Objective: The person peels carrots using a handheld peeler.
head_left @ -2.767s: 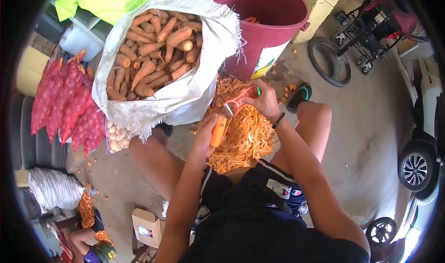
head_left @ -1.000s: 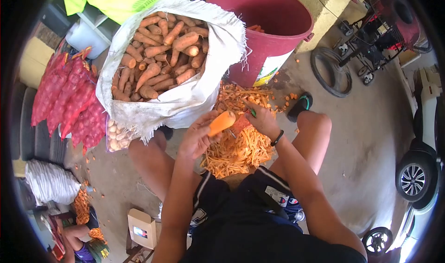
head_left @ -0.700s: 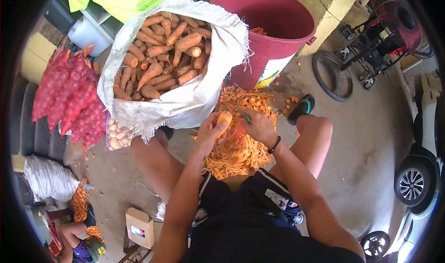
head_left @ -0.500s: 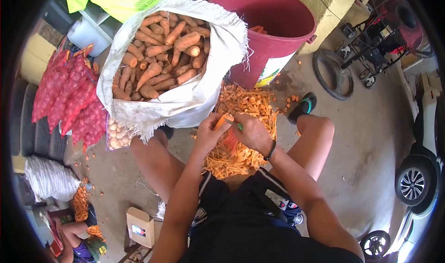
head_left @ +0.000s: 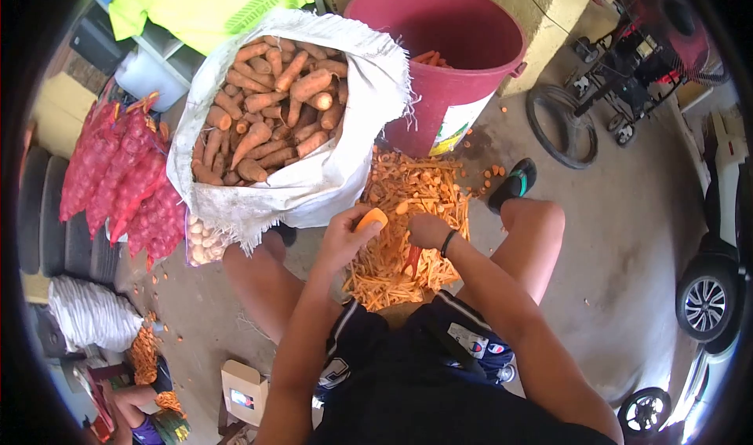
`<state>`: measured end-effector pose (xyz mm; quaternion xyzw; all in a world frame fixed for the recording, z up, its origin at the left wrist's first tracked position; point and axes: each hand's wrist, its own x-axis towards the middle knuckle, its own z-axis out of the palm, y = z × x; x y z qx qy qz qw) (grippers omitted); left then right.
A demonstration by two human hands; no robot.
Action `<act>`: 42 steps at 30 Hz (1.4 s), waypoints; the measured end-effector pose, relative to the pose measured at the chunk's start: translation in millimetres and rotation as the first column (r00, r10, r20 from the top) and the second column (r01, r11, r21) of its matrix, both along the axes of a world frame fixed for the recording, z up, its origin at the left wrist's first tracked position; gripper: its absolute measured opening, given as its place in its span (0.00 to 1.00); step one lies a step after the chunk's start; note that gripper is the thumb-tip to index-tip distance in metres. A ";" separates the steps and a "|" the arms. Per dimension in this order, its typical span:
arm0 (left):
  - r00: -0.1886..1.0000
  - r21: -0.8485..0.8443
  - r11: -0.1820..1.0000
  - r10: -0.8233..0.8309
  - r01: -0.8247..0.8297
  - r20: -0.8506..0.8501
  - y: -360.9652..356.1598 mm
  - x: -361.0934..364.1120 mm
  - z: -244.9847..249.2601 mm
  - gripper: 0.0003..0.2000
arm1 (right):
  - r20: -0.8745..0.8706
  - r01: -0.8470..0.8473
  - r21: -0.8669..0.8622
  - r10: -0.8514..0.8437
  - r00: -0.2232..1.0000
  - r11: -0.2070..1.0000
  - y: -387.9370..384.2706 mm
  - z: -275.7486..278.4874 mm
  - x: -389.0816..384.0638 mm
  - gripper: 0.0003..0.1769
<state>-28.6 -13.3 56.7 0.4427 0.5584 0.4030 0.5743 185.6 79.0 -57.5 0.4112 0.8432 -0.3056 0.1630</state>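
Note:
My left hand point(head_left: 345, 237) is closed around a peeled carrot point(head_left: 372, 220), its bright orange end sticking out toward the right. Just to the right, my right hand point(head_left: 429, 231) is curled into a fist over the peelings; the green-handled knife seen in it earlier is hidden by the fingers. Below this fist shows a narrow red piece point(head_left: 412, 260), overlapping the peelings. A short orange carrot piece point(head_left: 402, 208) appears between the hands. Under both hands, between my legs, lies a heap of carrot peelings point(head_left: 384, 276) with round cut ends among them.
A white sack point(head_left: 298, 198) full of unpeeled carrots point(head_left: 271, 115) stands ahead, left of a maroon bin point(head_left: 416, 115) with some carrots inside. Red net bags of onions point(head_left: 118, 162) are farther left. Another person's leg point(head_left: 133, 402) shows at lower left. A car wheel point(head_left: 706, 300) is at right.
My hands have parted: the right one moved right and down, away from the carrot in my left hand. The green handle is out of sight. The whole view shifted slightly.

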 end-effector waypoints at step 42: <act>0.949 0.316 0.900 0.248 -0.300 0.196 148.6 -83.7 107.6 0.26 | -0.254 -0.016 -0.079 -0.004 0.967 0.997 -11.3 12.0 6.4 0.13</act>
